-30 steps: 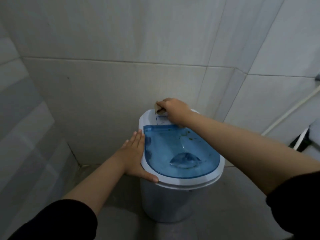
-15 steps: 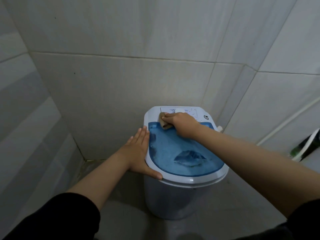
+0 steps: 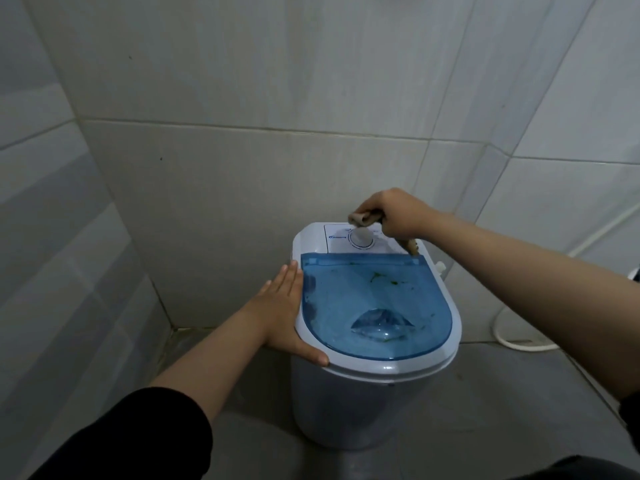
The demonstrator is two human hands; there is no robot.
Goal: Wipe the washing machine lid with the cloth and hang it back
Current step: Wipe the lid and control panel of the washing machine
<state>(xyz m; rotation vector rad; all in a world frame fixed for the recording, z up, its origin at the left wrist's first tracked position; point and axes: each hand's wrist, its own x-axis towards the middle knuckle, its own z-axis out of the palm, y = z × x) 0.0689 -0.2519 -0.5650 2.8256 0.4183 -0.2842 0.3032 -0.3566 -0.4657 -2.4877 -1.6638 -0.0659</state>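
A small white washing machine (image 3: 363,410) stands on the floor in a tiled corner. Its translucent blue lid (image 3: 367,306) is closed and carries green specks near the middle. My right hand (image 3: 398,213) is raised over the white control panel (image 3: 337,242) behind the lid, fist closed on a brownish cloth (image 3: 363,218) that sticks out above the round dial (image 3: 360,237); another bit of the cloth hangs below the hand. My left hand (image 3: 284,313) lies flat against the machine's left rim, fingers together, thumb hooked on the front edge.
Grey tiled walls (image 3: 277,150) close in behind and on the left. A white hose (image 3: 519,344) curls on the grey floor to the right of the machine. A small white knob (image 3: 440,266) juts from the machine's right side.
My right hand has lifted the cloth off the blue lid and moved back over the control panel. The left hand has stayed on the rim.
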